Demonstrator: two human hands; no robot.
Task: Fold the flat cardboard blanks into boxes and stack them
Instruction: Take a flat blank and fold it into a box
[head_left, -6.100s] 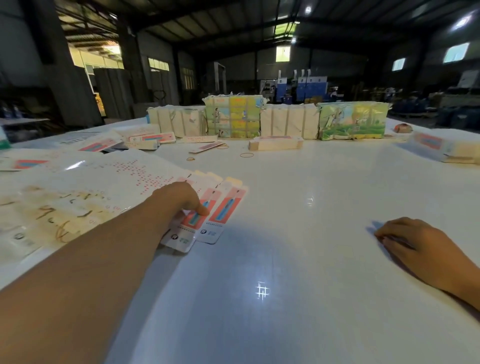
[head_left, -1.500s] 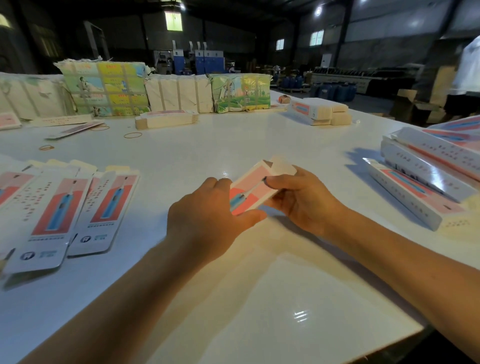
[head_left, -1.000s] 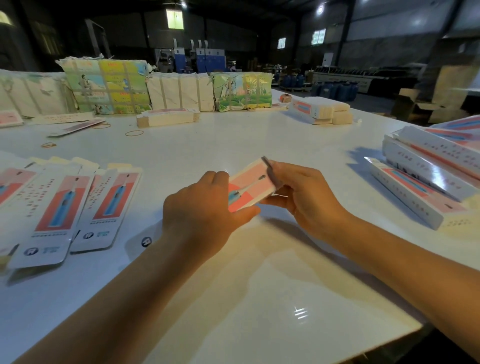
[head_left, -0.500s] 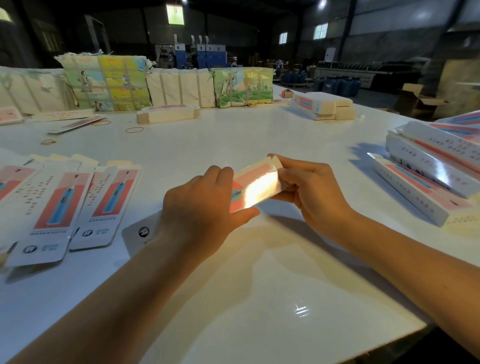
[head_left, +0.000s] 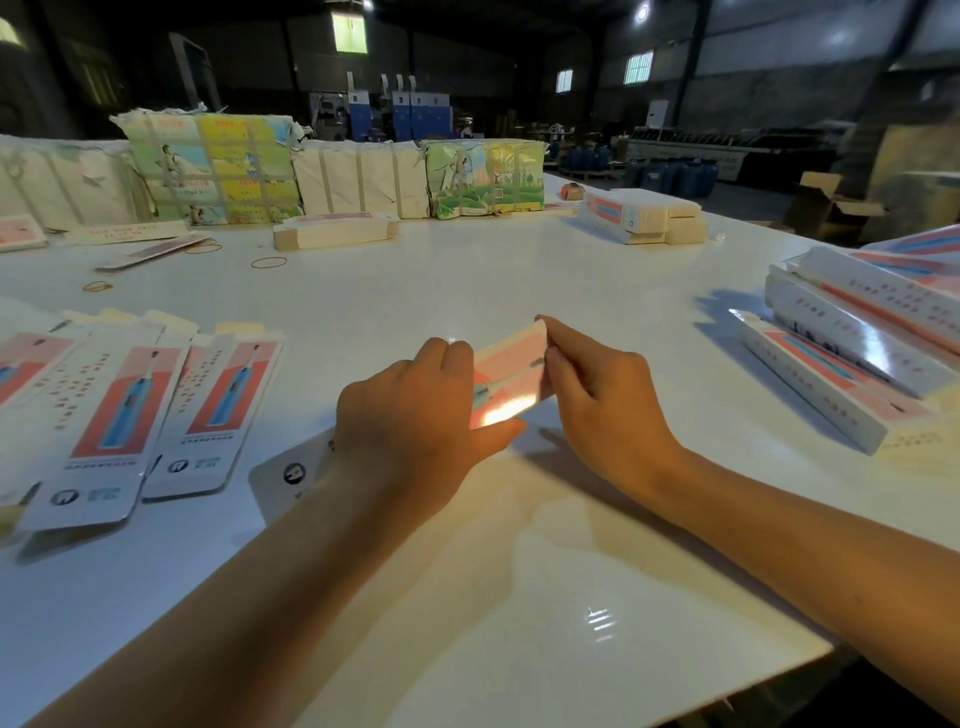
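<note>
Frame centre: left hand (head_left: 415, 410) grips box (head_left: 511, 371) body; right hand (head_left: 597, 395) pinches its far end, above table (head_left: 467, 291).

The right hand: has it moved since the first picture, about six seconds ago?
Yes. The right hand then lay flat on the white table, well right; now it pinches the box end, beside the left hand.

Flat blanks (head_left: 124, 410) left on table (head_left: 467, 291) — folded boxes (head_left: 852, 353) right, bundles (head_left: 332, 176) probably behind.

head cam | faces forward-down | close over white table (head_left: 519, 597)
</note>
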